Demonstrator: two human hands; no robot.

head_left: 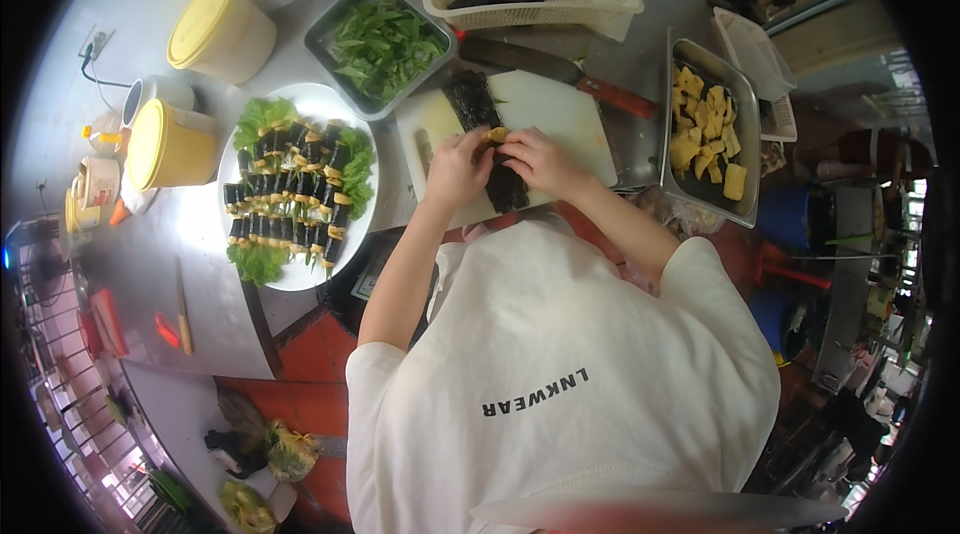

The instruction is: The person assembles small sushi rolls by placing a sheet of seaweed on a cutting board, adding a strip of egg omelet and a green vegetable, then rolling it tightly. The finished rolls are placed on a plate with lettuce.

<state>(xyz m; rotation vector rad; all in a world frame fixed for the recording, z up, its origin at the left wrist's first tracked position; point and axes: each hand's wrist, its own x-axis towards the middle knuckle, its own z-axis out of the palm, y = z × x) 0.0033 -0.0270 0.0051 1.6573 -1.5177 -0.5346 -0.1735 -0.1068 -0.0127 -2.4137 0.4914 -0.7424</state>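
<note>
Fingers of left hand (458,174) and right hand (545,164) pinching a yellow piece (495,136) over the white cutting board (578,126), black sheet (470,99) lying on it!

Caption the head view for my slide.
Left hand and right hand hold a golden tofu-like piece over a seaweed strip on a white cutting board, beside a plate of rolls.

Seaweed strip (468,99) on cutting board (575,124) — plate (366,219) left, tray (686,186) right.
</note>
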